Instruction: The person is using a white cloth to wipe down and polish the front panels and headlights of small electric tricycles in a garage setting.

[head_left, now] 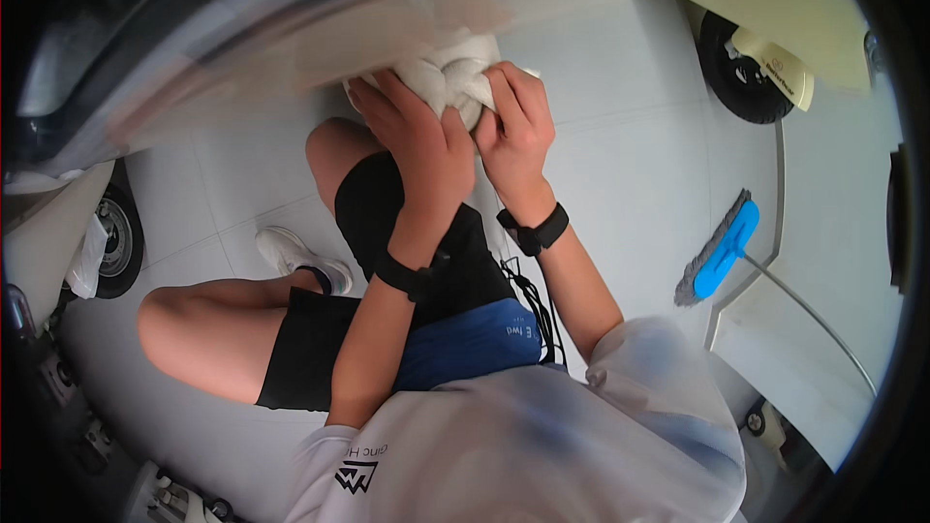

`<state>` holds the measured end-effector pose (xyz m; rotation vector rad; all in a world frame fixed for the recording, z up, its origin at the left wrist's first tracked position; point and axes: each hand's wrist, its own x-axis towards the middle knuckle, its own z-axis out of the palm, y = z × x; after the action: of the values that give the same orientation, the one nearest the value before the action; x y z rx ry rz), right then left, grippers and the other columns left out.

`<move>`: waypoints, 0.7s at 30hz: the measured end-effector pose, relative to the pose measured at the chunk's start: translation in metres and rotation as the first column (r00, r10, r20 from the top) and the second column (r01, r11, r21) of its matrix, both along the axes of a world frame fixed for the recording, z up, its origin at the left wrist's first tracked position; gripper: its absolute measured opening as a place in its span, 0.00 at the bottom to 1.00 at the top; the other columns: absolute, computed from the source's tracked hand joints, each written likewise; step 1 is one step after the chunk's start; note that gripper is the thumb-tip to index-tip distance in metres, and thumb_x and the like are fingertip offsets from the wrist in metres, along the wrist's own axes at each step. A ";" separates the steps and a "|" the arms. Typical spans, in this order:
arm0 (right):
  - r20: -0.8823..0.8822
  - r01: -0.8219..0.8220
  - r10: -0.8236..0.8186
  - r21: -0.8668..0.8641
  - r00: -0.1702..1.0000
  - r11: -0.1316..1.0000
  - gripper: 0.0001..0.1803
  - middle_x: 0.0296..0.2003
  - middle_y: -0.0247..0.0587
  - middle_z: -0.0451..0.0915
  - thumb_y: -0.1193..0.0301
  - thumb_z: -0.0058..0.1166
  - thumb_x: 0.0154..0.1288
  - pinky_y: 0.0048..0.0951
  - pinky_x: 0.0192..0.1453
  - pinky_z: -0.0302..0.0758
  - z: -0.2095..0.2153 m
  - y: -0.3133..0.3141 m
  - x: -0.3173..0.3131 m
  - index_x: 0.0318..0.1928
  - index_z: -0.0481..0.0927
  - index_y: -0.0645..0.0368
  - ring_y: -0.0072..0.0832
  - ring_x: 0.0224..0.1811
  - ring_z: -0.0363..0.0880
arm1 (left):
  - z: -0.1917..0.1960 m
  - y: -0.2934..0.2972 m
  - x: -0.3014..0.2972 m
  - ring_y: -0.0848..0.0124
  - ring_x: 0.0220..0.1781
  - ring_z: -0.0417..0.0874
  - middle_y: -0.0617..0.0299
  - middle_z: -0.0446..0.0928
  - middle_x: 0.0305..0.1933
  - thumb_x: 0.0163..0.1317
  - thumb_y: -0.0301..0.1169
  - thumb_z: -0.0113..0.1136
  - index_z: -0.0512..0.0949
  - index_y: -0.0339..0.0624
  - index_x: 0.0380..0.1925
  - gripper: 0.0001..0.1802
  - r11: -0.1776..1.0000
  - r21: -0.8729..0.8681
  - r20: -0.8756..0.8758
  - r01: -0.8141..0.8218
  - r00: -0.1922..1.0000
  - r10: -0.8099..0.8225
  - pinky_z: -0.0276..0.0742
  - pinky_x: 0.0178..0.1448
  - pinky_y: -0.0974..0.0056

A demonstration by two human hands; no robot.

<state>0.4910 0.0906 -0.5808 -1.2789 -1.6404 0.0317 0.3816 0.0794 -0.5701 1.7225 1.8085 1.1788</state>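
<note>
Wringing white cloth (450,77), both hands (465,136) clenched; blue brush (722,252) lying well apart.

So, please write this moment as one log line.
left hand: grips white cloth | right hand: grips same cloth | blue brush: on floor, right

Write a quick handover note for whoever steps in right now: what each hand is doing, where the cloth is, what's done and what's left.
Left hand: closed on the white cloth.
Right hand: also closed on it, beside the left.
Cloth: bunched and twisted between both hands, held above the tiled floor, in front of the knees.
Blue brush: lying on the floor to the right, untouched.
Done: cloth gathered and gripped.
Left: cannot tell how far wringing has gone.
</note>
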 end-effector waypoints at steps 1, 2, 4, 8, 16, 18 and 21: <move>0.001 0.006 -0.006 -0.005 1.000 1.000 0.21 0.47 0.50 0.83 0.89 0.53 0.52 0.40 0.51 0.81 -0.004 -0.007 0.002 0.48 0.84 0.69 0.46 0.48 0.82 | -0.001 -0.004 -0.003 0.20 0.80 0.36 0.15 0.33 0.78 0.55 0.18 0.49 0.37 0.22 0.77 0.51 1.000 -0.005 0.001 0.006 1.000 -0.006 0.34 0.82 0.31; 0.018 0.000 0.000 -0.016 1.000 1.000 0.21 0.48 0.50 0.82 0.89 0.53 0.52 0.40 0.51 0.81 -0.011 -0.020 0.005 0.48 0.84 0.69 0.46 0.49 0.82 | -0.003 -0.011 -0.009 0.19 0.79 0.36 0.14 0.32 0.77 0.55 0.19 0.50 0.36 0.22 0.77 0.51 0.999 0.013 0.024 0.046 0.999 -0.046 0.34 0.82 0.30; 0.026 -0.024 0.024 -0.023 0.999 0.999 0.22 0.48 0.50 0.82 0.88 0.54 0.51 0.40 0.51 0.81 -0.022 -0.032 0.007 0.48 0.84 0.69 0.47 0.48 0.82 | -0.007 -0.013 -0.012 0.18 0.79 0.36 0.13 0.32 0.77 0.56 0.20 0.50 0.36 0.21 0.77 0.51 0.996 0.047 0.040 0.076 0.996 -0.078 0.34 0.81 0.29; 0.022 -0.002 0.003 -0.013 1.000 1.000 0.22 0.48 0.50 0.82 0.89 0.54 0.50 0.41 0.52 0.82 -0.016 -0.015 0.007 0.48 0.84 0.69 0.48 0.49 0.82 | -0.004 -0.009 -0.001 0.19 0.79 0.35 0.14 0.32 0.77 0.56 0.19 0.49 0.36 0.21 0.77 0.50 0.994 0.087 0.021 0.071 0.997 -0.073 0.35 0.81 0.30; 0.054 -0.030 0.029 0.027 0.998 0.999 0.20 0.48 0.51 0.82 0.89 0.54 0.50 0.42 0.53 0.81 -0.028 -0.029 0.010 0.47 0.83 0.71 0.49 0.48 0.82 | -0.010 -0.018 -0.008 0.17 0.78 0.34 0.11 0.31 0.76 0.56 0.20 0.49 0.33 0.20 0.76 0.51 0.994 0.045 0.035 0.096 0.995 -0.098 0.35 0.81 0.29; 0.056 -0.029 0.028 0.010 0.998 1.000 0.20 0.48 0.51 0.82 0.89 0.54 0.50 0.42 0.53 0.81 -0.025 -0.023 0.011 0.47 0.83 0.71 0.49 0.48 0.82 | -0.012 -0.019 0.001 0.18 0.79 0.34 0.12 0.30 0.76 0.57 0.20 0.48 0.32 0.20 0.76 0.51 0.998 0.046 -0.012 0.053 0.999 -0.052 0.35 0.81 0.30; 0.063 -0.046 0.044 0.039 0.997 0.998 0.19 0.47 0.51 0.83 0.89 0.54 0.50 0.42 0.53 0.82 -0.006 -0.002 0.007 0.46 0.84 0.71 0.48 0.48 0.82 | -0.001 -0.011 0.006 0.18 0.79 0.33 0.12 0.29 0.76 0.58 0.20 0.47 0.32 0.20 0.77 0.50 1.000 0.005 -0.016 0.007 1.000 -0.007 0.35 0.81 0.30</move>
<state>0.4977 0.0885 -0.5870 -1.2230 -1.7146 -0.0136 0.3880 0.0680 -0.5714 1.7444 1.8093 1.1714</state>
